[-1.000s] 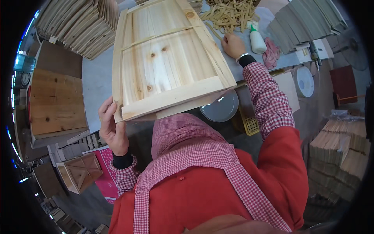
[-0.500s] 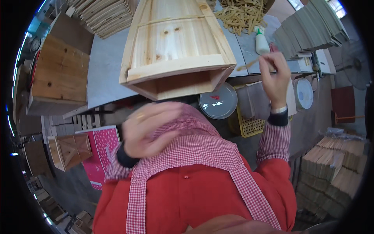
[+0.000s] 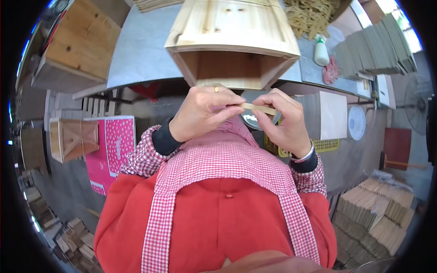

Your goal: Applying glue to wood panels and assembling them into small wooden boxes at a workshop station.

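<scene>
A tan rubber band (image 3: 258, 108) runs between my two hands in front of my apron. The fingertips of my left hand (image 3: 198, 111) pinch one end, and my right hand (image 3: 287, 119) grips the other between thumb and fingers. Just beyond them a pale wooden box (image 3: 234, 29) lies on the table, its dark hollow end turned toward me and jutting over the edge. A heap of tan rubber bands (image 3: 314, 17) lies at the back right, with a white bottle (image 3: 321, 53) and a pink cloth (image 3: 331, 70) nearer.
Grey-green boards (image 3: 375, 45) stand stacked at the table's right. A brown wooden box (image 3: 79, 41) is at the left. Beneath the table edge are a round lidded tub (image 3: 255, 120), partly hidden by my hands, and a yellow crate (image 3: 327, 145). Bundled wood (image 3: 373, 204) is piled at lower right.
My right hand has come down and left from near the bottle with the rubber band. My left hand has moved up and right to meet it and now grips the band too.
</scene>
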Tool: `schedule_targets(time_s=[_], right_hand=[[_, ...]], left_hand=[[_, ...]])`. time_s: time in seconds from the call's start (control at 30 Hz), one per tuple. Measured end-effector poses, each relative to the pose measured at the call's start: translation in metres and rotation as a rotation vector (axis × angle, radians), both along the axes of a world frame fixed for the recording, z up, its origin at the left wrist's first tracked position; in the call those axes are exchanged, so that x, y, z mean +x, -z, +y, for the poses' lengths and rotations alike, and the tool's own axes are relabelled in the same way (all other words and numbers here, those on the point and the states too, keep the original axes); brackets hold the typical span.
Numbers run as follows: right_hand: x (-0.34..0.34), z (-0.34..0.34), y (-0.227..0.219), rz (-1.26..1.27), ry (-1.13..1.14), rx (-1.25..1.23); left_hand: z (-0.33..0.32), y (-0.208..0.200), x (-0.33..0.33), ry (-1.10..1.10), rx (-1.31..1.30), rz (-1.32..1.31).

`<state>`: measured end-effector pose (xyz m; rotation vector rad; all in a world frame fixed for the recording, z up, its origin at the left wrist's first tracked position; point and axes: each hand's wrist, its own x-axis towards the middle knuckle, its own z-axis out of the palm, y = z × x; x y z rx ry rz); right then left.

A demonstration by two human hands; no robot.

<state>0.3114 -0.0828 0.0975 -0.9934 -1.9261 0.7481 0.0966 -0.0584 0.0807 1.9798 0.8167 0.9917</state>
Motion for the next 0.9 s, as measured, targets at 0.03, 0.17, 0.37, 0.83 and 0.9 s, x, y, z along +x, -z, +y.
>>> schedule_targets(time_s=[0.03,0.17,0.37,0.83,0.9], right_hand=[[0.002,0.0,0.003,-0.033,-0.008,0.003],[-0.001,0.006,0.007,-0.079,-0.068,-0.007],[-0.027,0.01,0.016,0.114,-0.12,-0.045],[0.039,0.039,-0.038,-0.325,0.062,0.536],[0.074,0.054,-0.047,-0.409,0.208,0.59]], left_hand=[[0.001,0.0,-0.002,-0.014,0.076,0.013],[-0.004,-0.005,-0.017,-0.07,0.224,0.121],[-0.006,-0.007,-0.024,-0.115,0.037,0.036],[0.031,-0.069,-0.117,-0.05,0.691,0.485],[0.047,-0.064,-0.137,-0.062,0.712,0.551]])
